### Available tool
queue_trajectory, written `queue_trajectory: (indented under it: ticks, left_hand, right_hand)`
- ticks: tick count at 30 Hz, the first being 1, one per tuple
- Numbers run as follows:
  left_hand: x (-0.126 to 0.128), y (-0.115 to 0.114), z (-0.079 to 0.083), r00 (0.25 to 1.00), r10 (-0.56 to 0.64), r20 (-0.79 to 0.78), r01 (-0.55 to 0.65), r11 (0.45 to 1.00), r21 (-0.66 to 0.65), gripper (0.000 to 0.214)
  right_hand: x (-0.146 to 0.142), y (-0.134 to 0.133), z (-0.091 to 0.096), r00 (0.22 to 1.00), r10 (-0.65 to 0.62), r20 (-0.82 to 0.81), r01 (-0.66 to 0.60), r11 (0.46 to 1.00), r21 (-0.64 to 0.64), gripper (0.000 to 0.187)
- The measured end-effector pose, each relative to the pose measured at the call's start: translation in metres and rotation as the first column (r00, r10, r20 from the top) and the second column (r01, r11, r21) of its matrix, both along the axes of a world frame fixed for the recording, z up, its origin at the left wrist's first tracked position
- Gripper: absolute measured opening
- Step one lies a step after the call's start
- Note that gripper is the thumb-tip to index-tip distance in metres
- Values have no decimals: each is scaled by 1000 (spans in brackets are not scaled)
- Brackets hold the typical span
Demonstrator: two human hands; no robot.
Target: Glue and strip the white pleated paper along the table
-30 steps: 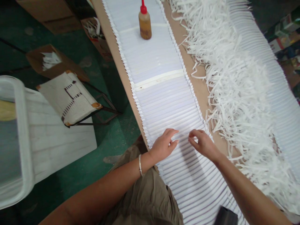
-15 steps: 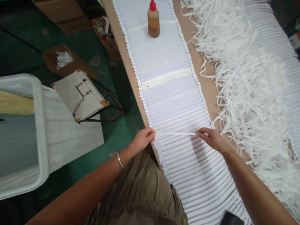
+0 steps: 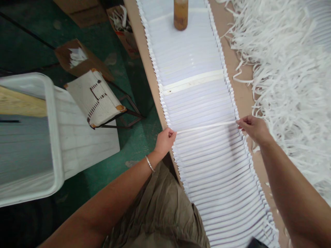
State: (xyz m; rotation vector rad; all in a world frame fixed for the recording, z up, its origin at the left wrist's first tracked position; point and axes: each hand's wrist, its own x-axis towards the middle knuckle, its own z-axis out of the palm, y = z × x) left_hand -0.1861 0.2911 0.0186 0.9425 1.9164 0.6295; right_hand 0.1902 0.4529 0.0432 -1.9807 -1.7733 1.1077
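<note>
A narrow white paper strip (image 3: 207, 126) is stretched taut across a long row of overlapping white paper sheets (image 3: 214, 165). My left hand (image 3: 166, 140) pinches its left end at the table's near edge. At the opposite side of the row, my right hand (image 3: 254, 129) pinches the other end between thumb and fingers. The sheets lie stepped one over another, their side edges forming a jagged line. Farther up, a wider white band (image 3: 193, 82) crosses the row. A bottle of amber liquid (image 3: 180, 15) stands on the sheets, its top cut off by the frame.
A large heap of loose white paper strips (image 3: 287, 69) covers the right of the brown tabletop (image 3: 244, 89). To the left are a stool (image 3: 95, 100), a white plastic bin (image 3: 58, 137) and cardboard boxes (image 3: 82, 65) on a green floor. A dark object (image 3: 256, 243) sits at the bottom edge.
My right hand has moved right and away from me, to the row's far edge. A longer stretch of strip now shows between my hands. The view has shifted, cutting off the bottle's red cap.
</note>
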Motion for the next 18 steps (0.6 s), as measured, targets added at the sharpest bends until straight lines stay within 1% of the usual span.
queue_trajectory:
  ticks: [3,7,12,18]
  left_hand:
    - [2,3,-7,995,-15,-94,17,1000,24,18]
    - [3,5,-8,995,-25,-98,27,999,22,16]
    - [4,5,-6,994,-20,-106,20,1000,-1,16]
    - [3,3,-10,993,-18,-115,21,999,26,15]
  right_hand:
    - [-2,9,-2,1000,-25,-13,25,999,32,36]
    - [-7,18,-5,999,-46,18,46,999,29,30]
    - [-10,24,-13,995,-92,26,90,994,68,26]
    - [-12,26,-21,994,-110,30,108,992,60,23]
